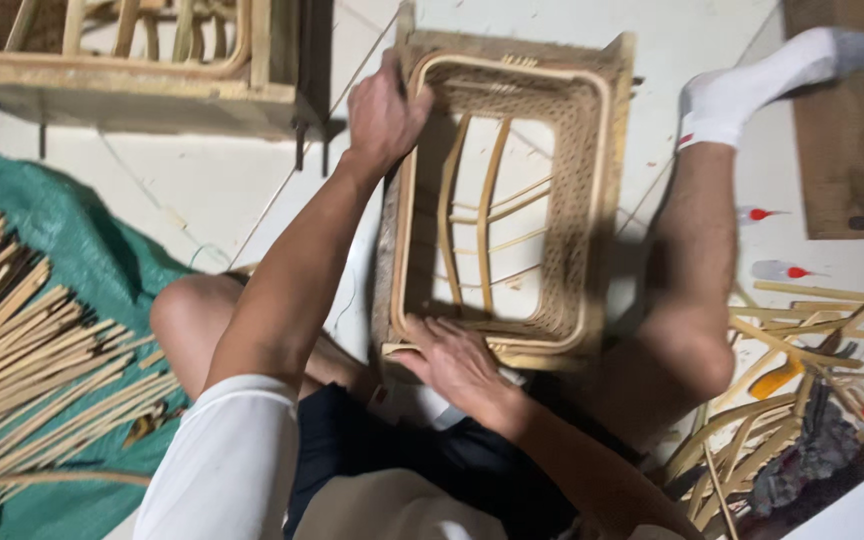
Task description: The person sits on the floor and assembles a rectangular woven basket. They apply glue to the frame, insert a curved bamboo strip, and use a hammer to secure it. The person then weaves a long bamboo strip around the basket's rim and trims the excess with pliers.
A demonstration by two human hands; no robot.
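Pale tiled floor (pixel 202 190), seated person's legs spread around the work. Green tarp (pixel 72 250) at 9 o'clock, loaded with cane strips (pixel 32 340). Rattan frame (pixel 502 200) is set on the floor at centre, between the legs. Left hand (pixel 384 115) is clamped on its far-left corner at 11 o'clock. Right hand (pixel 457 362) is laid flat on the near rim at 6 o'clock, fingers together. Cane offcuts (pixel 792 400) piled at 4 o'clock. Two white tubes with red tips (pixel 777 270) lie at 3 o'clock.

Pale woven rattan basket (pixel 508 200), open, on floor.
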